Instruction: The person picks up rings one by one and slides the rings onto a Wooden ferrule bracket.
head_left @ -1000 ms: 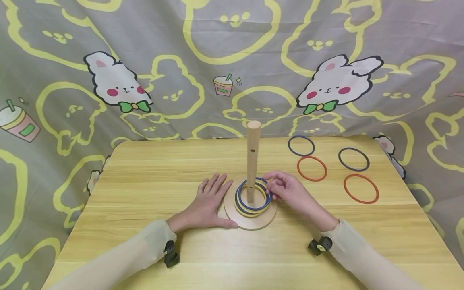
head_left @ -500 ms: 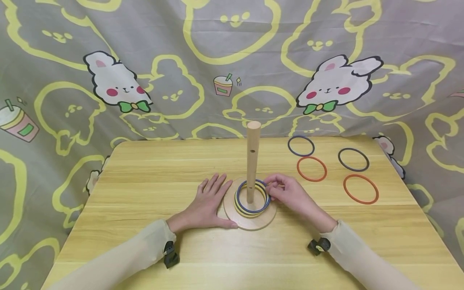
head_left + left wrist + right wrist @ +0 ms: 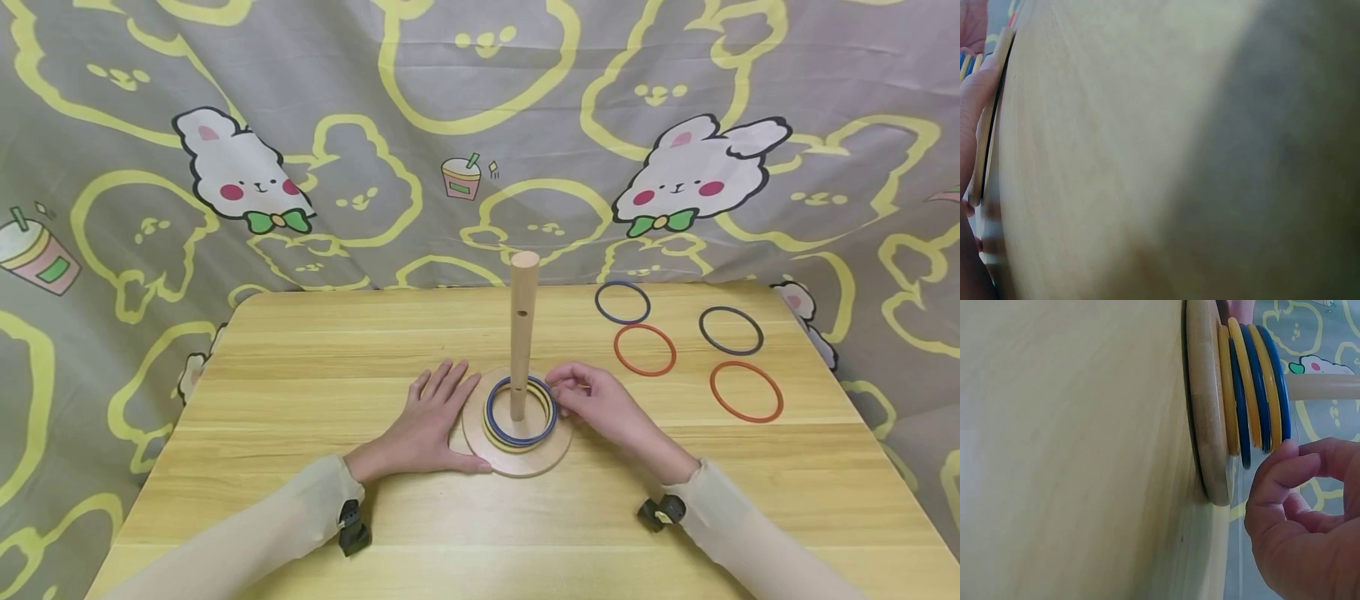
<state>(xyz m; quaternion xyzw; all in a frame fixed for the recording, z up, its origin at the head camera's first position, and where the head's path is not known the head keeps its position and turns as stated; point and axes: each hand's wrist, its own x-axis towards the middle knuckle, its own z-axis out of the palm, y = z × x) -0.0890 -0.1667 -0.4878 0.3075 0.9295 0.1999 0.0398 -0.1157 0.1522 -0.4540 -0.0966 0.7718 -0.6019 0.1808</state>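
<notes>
A wooden peg (image 3: 524, 333) stands upright on a round wooden base (image 3: 519, 467). Around its foot lies a stack of alternating yellow and blue rings, with a blue ring (image 3: 1280, 375) on top and a yellow ring (image 3: 1244, 369) lower down. My right hand (image 3: 600, 404) pinches the right edge of that top blue ring with thumb and forefinger tips, the other fingers bent. Spread flat on the table, my left hand (image 3: 427, 425) rests against the base's left side, its thumb along the front rim. In the left wrist view, only part of the left hand shows.
To the right on the wooden table (image 3: 300, 350) lie a blue ring (image 3: 623, 322), a dark ring (image 3: 703, 327) and two red rings, one nearer the peg (image 3: 618, 353) and one farther right (image 3: 714, 392). A patterned curtain (image 3: 420, 208) hangs behind.
The top blue ring has shifted slightly left and toward me, lining up more closely with the stack. My right fingertips have moved down a little with it; the left hand has stayed put.
</notes>
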